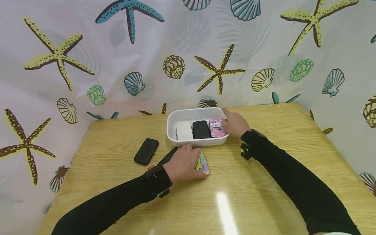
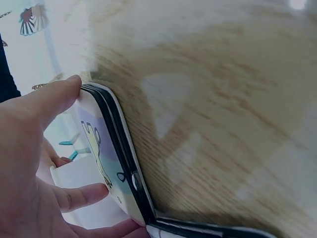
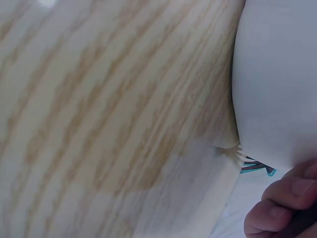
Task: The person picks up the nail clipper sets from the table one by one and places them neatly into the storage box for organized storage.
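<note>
Between the thumb and fingers of the left hand, gripping a pastel case, face up, just this side of the box. Thumb at the near corner, fingers spread over the rest, and on its face, a yellow animal. Round its edge in the left wrist view, a dark band. Touching the counter or just off it: cannot tell.

On the other side of that hand, a dark pouch, partly covered, with a red tag near the wrist. Farther left of the hand, lying apart, a black case.

Over to the right hand, holding the right end of the white box, with fingers curled in the right wrist view. Tucked inside, right beside that hand, a pink case; whether touched by the fingertips, too hidden to tell. Next along, moving away from the right hand, a black block, then a white block, all in a row.

Up both forearms, black sleeves. Beyond both hands, past the far edge, a curtain printed with starfish and shells.
</note>
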`<action>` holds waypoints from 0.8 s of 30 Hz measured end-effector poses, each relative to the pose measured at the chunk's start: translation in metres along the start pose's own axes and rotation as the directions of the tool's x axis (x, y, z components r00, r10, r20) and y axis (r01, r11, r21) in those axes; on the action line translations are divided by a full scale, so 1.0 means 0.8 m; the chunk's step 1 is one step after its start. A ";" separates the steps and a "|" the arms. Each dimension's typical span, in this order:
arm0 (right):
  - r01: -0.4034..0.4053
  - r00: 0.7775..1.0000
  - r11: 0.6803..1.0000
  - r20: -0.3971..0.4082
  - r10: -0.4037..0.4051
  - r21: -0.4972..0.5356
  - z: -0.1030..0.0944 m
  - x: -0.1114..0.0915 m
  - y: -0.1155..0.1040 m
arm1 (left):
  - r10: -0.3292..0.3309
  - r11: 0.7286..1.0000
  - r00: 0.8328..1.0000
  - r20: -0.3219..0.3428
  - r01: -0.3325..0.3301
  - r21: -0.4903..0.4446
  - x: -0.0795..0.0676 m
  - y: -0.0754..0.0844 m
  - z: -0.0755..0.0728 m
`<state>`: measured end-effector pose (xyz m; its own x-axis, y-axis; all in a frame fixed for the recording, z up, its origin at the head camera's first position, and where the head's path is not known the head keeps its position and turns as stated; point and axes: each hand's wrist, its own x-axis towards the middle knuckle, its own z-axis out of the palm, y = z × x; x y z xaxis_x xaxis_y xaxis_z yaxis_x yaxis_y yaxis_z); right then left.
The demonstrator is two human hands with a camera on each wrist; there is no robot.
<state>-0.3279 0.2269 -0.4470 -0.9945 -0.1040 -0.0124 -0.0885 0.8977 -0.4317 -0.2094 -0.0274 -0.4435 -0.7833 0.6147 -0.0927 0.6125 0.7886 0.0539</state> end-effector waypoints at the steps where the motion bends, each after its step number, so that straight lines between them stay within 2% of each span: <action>1: 0.004 1.000 1.000 -0.001 -0.004 0.008 0.001 0.001 0.001 | 0.003 1.000 1.000 0.009 -0.003 -0.009 0.000 0.000 0.000; 9: 0.002 1.000 0.996 0.008 -0.003 0.084 0.007 0.005 0.008 | 0.006 1.000 0.999 0.034 -0.006 0.016 0.001 0.001 -0.001; 18: -0.006 1.000 0.987 0.023 0.003 0.162 0.009 0.004 0.008 | 0.074 0.997 0.996 -0.055 -0.074 0.003 0.000 0.003 0.003; 21: -0.017 1.000 0.988 0.028 0.013 0.156 0.008 0.004 0.008 | 0.093 0.995 0.992 -0.081 -0.095 -0.012 0.000 0.007 -0.005; 24: -0.011 1.000 0.987 0.021 0.008 0.161 0.008 0.004 0.010 | 0.101 0.994 0.990 -0.101 -0.104 -0.033 0.002 0.011 -0.022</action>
<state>-0.3318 0.2308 -0.4559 -0.9938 -0.1056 -0.0346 -0.0670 0.8180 -0.5713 -0.2067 -0.0191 -0.4258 -0.7244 0.6892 0.0141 0.6871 0.7202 0.0959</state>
